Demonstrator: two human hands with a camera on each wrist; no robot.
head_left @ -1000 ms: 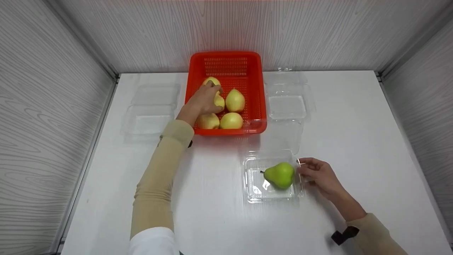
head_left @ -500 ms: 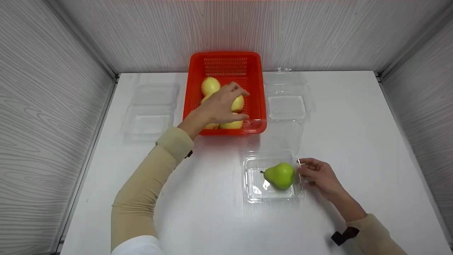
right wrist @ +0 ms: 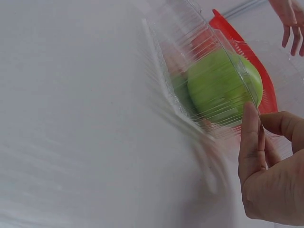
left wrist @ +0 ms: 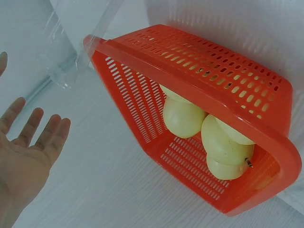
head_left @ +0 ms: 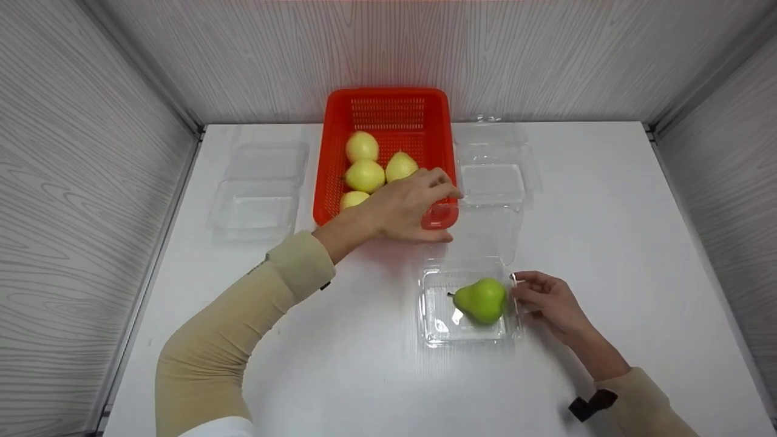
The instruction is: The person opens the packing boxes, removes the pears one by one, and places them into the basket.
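My left hand (head_left: 405, 205) hovers over the front right corner of the red basket (head_left: 387, 93), fingers spread, holding nothing. Inside the basket lie several yellow pears (head_left: 365, 176), some partly hidden beneath that hand in the head view. In the left wrist view the palm (left wrist: 21, 178) appears beside the basket with nothing in it. My right hand (head_left: 549, 301) pinches the right rim of an open clear plastic clamshell box (head_left: 432, 335) between thumb and fingers. One green pear (head_left: 482, 301) lies on its side in that box, stem pointing left.
Another clear clamshell box (head_left: 491, 182) sits right of the basket, and one more box (head_left: 258, 209) stands to its left. The raised lid (head_left: 490, 233) of the front box leans toward the basket. A grey wood-grain wall (head_left: 388, 48) rises behind the white table (head_left: 358, 370).
My left hand has moved from among the yellow pears, rightward and nearer, to the basket's front right corner, its fingers empty. The right hand, box and green pear have stayed put.
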